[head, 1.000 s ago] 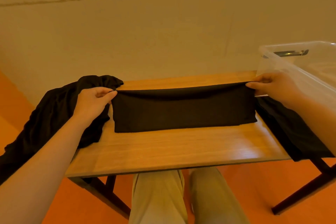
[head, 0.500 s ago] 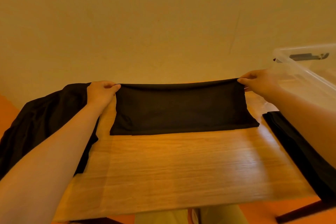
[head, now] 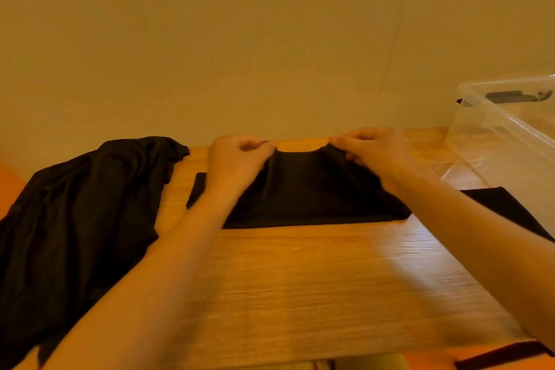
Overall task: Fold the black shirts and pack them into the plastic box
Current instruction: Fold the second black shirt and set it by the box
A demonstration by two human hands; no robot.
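Left hand [head: 232,164] and right hand [head: 377,150]: fingers curled and pinched on the raised far edge of the half-folded black shirt [head: 312,189], hands near each other, cloth sagging between them, near fold line flat on the light wooden table [head: 300,279]. Crumpled black shirt pile [head: 81,210] hangs over the table's left end; another flat black cloth [head: 510,207] lies at the right edge beside the box. Clear rectangular plastic box [head: 507,141] sits on the table's far right corner, no shirt visible inside; dark elongated shape shows through its wall, cannot tell what.
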